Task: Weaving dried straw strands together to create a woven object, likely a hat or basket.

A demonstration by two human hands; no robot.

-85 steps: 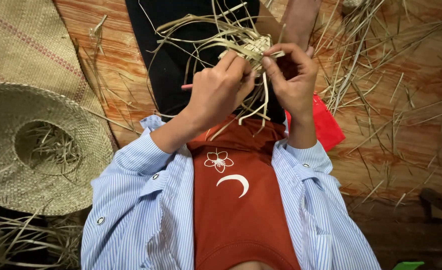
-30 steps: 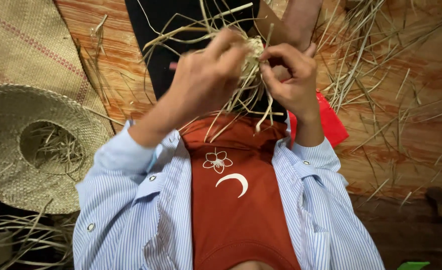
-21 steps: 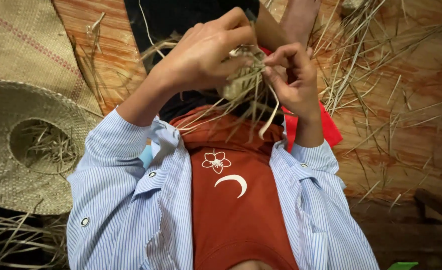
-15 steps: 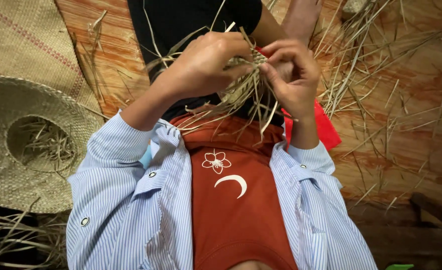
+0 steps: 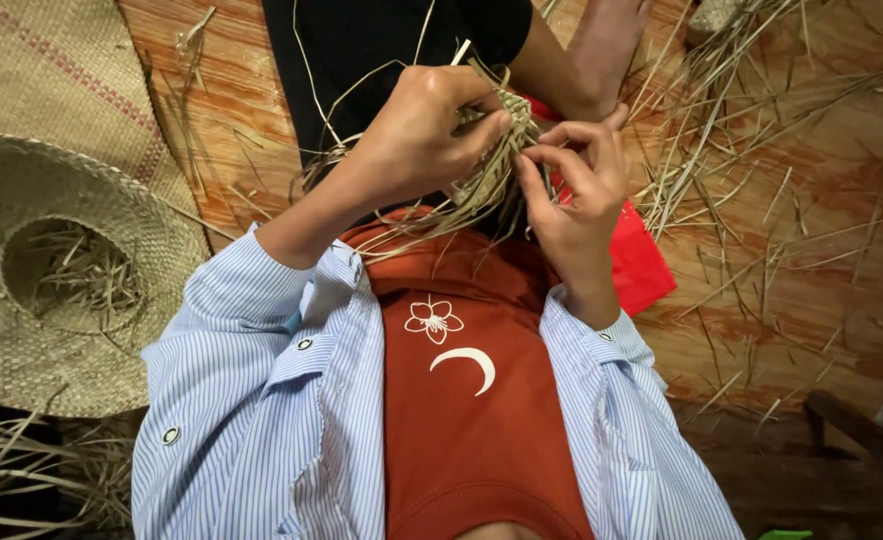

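left hand (image 5: 417, 135) grips small woven straw piece (image 5: 507, 125) at chest height; right hand (image 5: 577, 200) fingers (image 5: 534, 185) pinch a strand. keep strands taut, weave tight. straw hat (image 5: 57, 280) on floor.

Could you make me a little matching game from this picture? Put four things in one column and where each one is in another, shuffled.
Things:
1. straw hat
2. woven piece
3. red cloth
4. woven mat

Places:
A. held between left hand and right hand
B. top left corner, flat on the floor
C. crown down at the left edge, loose straw inside
D. on the floor below the right hand

Pairs: 1-C, 2-A, 3-D, 4-B
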